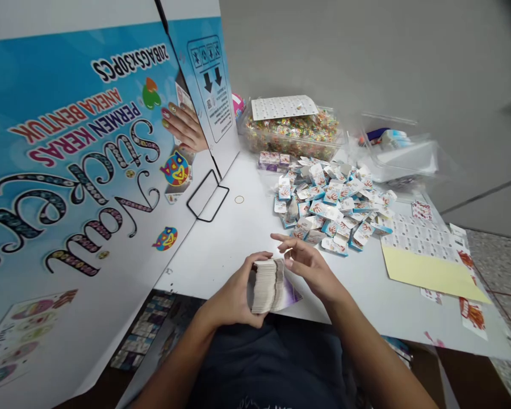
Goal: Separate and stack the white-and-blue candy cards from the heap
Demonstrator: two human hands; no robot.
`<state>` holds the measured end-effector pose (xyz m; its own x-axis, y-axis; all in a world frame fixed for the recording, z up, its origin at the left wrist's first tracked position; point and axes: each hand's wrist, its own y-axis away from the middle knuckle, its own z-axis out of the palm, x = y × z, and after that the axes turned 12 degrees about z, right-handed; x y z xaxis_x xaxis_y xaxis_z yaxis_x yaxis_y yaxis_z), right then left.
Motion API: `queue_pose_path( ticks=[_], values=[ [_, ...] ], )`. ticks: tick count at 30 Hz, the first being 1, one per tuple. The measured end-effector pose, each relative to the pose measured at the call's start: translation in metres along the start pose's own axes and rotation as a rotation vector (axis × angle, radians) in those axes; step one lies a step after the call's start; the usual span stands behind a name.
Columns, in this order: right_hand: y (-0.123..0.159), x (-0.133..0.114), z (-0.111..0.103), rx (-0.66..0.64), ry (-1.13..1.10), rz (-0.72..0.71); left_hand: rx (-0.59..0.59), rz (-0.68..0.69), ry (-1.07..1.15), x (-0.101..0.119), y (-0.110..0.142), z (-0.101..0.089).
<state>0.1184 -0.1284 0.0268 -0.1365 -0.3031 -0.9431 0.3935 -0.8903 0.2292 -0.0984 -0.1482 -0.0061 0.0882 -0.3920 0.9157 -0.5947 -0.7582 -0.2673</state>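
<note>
My left hand [236,295] is wrapped round a thick stack of flat printed cards [266,287], holding it upright over the table's front edge. Purple printing shows on the stack's right side. Close to the stack's top right corner is my right hand [309,267], its fingers curled and the thumb near the fingertips. Between them is a thin pale strand that looks like a rubber band [288,254]. Another rubber band [239,199] lies flat on the white table [221,244] ahead of my left hand.
A heap of small blue and white boxes [332,199] lies ahead. Behind it stand a clear tub of colourful wrapped pieces [289,133] and another clear tub [409,156]. A large printed carton [89,170] borders the left, beside a black wire stand [208,196]. Printed sheets [430,250] lie right.
</note>
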Motion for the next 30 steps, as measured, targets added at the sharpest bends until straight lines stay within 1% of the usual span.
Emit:
queue_pose_path(
  ticks=[2,5,7,9,11,13,17,19,21,23,25,27,30],
  values=[
    [-0.003,0.004,-0.001,0.038,-0.058,-0.014,0.019,0.019,0.013,-0.003,0.002,0.002],
    [-0.003,0.015,-0.004,0.201,-0.239,-0.030,0.088,0.035,0.030,-0.010,0.008,0.007],
    [0.002,0.026,-0.007,0.304,-0.324,0.028,0.154,0.032,0.023,-0.014,0.013,0.009],
    [0.009,0.038,-0.009,0.368,-0.268,0.146,0.213,0.021,0.013,-0.017,0.017,0.010],
    [0.018,0.050,-0.009,0.400,-0.149,0.243,0.256,0.009,0.025,-0.020,0.020,0.010],
    [0.024,0.058,-0.006,0.412,-0.070,0.275,0.273,0.000,0.073,-0.023,0.022,0.009],
    [0.026,0.062,0.007,0.427,-0.091,0.318,0.290,-0.006,0.216,-0.029,0.023,0.007],
    [0.024,0.061,0.014,0.433,-0.139,0.338,0.332,-0.012,0.246,-0.030,0.023,0.007],
    [0.023,0.059,0.019,0.477,-0.166,0.309,0.384,-0.022,0.240,-0.030,0.022,0.008],
    [0.026,0.056,0.023,0.549,-0.200,0.240,0.413,-0.028,0.216,-0.030,0.021,0.010],
    [0.033,0.053,0.026,0.595,-0.260,0.175,0.419,-0.024,0.201,-0.030,0.020,0.011],
    [0.041,0.048,0.029,0.625,-0.301,0.149,0.427,-0.018,0.192,-0.031,0.020,0.013],
    [0.053,0.042,0.033,0.675,-0.272,0.111,0.434,-0.027,0.151,-0.032,0.020,0.014]
  ],
)
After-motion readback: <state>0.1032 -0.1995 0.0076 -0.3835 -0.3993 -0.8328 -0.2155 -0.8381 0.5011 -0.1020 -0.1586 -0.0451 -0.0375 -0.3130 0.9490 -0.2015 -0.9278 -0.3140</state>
